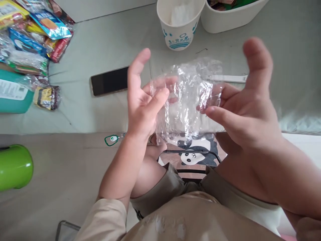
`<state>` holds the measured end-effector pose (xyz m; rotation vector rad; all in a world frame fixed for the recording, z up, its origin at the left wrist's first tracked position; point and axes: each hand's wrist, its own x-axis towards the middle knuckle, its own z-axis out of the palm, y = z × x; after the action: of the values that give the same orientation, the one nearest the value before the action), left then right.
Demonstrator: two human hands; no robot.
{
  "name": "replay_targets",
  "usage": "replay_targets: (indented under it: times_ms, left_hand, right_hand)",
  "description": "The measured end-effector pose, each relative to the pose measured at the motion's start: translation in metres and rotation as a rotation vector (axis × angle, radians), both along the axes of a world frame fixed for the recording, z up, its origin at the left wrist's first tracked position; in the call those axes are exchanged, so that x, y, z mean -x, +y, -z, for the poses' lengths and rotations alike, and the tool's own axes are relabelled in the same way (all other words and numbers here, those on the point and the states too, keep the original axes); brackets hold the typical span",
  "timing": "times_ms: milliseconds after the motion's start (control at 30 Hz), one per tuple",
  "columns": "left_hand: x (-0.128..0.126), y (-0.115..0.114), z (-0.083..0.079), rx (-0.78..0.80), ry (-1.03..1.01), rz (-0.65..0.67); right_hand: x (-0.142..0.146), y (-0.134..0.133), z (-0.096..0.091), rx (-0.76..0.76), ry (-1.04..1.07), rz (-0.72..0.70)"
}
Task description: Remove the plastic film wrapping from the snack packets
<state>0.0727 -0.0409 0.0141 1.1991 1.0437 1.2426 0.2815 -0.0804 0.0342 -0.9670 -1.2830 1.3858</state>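
Note:
A crumpled clear plastic bag point(184, 103) stretches between my two hands, above the front edge of the pale table. My left hand point(144, 103) pinches its left side between thumb and fingers, and those fingers show through the film. Its right side is gripped by my right hand point(247, 107), the thumb pressing towards fingers behind the plastic. One finger of each hand sticks up, away from the bag. Behind my left hand lies a dark phone point(110, 80), partly covered. A thin white strip point(230, 78) shows just behind the bag, near my right hand.
A paper cup point(179, 36) with something white inside stands at the back, beside a white tub point(233, 20). Packaged snacks point(40, 40) and a teal container point(15, 97) crowd the left. A green bin point(16, 167) is lower left; a panda-printed surface point(198, 154) lies below.

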Motion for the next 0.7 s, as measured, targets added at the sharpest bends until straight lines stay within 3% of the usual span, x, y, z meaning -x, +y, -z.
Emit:
replay_targets:
  times_ms: [100,200,367,567,700]
  left_hand:
    - [0.001,0.007,0.006,0.217,0.004,-0.001]
    - [0.005,0.018,0.024,0.306,0.076,-0.018]
    - [0.012,0.026,0.049,0.257,0.17,-0.034]
    - [0.018,0.019,0.052,0.127,0.269,-0.038]
    - [0.022,0.022,0.057,0.105,0.32,-0.059]
  right_hand:
    - [-0.001,0.012,0.011,0.081,-0.066,0.073]
    - [0.001,0.027,0.025,0.117,-0.153,0.135]
    - [0.003,0.037,0.045,0.118,-0.402,0.083]
    - [-0.002,0.029,0.046,0.059,-0.558,0.092]
    - [-0.009,0.028,0.041,0.121,-0.61,0.126]
